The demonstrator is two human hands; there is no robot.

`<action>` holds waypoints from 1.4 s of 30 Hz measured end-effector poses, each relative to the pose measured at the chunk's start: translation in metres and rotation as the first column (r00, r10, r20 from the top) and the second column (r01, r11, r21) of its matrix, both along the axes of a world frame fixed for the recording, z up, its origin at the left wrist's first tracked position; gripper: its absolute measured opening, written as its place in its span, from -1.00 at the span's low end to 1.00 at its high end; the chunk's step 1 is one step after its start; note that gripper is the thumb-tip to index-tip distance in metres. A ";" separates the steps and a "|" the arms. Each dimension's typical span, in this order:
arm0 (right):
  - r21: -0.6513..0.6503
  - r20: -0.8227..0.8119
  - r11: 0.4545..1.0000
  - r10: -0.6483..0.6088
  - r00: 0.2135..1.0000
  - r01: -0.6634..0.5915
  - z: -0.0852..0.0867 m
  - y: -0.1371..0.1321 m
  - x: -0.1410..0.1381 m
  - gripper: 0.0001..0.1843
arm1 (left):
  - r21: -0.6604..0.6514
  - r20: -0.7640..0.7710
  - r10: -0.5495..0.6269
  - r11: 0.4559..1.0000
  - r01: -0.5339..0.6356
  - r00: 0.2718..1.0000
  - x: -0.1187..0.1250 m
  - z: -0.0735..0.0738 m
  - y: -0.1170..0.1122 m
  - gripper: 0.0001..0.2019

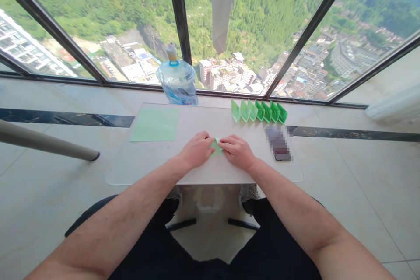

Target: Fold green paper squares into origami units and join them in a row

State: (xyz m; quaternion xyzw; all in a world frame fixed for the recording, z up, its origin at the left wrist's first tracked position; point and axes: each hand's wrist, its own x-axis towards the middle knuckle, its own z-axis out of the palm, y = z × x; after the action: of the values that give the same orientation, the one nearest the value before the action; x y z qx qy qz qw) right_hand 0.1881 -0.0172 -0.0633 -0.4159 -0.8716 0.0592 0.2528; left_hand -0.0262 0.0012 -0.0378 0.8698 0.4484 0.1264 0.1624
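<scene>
Two-handed grip noted: L hand point(197, 149) and R hand point(237, 151) pinched small pale-grn folded paper point(216, 148), L of phone point(278, 144). Risk, est.: uneven finger pressure could've skewed crease. Pointed, angular grn pcs point(260, 111) stood beyond phone; flat, matte rect. sheet point(154, 125) lay far L of phone.

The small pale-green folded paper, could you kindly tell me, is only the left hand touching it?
No, the left hand and the right hand both touch the folded paper.
</scene>
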 end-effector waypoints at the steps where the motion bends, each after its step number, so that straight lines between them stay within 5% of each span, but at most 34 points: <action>1: 0.013 0.011 1.000 0.008 1.000 -0.008 0.001 0.000 0.000 -0.67 | 0.002 0.000 -0.002 1.000 0.002 1.000 0.000 0.000 0.000 -0.68; 14: 0.104 -0.011 0.993 0.055 0.998 -0.054 -0.003 0.002 0.004 -0.70 | 0.004 -0.042 -0.021 1.000 0.021 0.999 0.002 0.005 0.000 -0.65; 42: 0.052 -0.013 0.993 0.103 0.995 -0.103 0.001 0.001 0.008 -0.67 | 0.098 -0.095 -0.090 0.990 0.099 0.991 0.001 0.002 -0.001 -0.63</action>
State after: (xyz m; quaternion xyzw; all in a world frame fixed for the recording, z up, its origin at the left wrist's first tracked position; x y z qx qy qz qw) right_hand 0.1959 -0.0161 -0.0618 -0.3633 -0.8911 0.0527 0.2667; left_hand -0.0253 0.0003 -0.0359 0.9021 0.4065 0.1021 0.1029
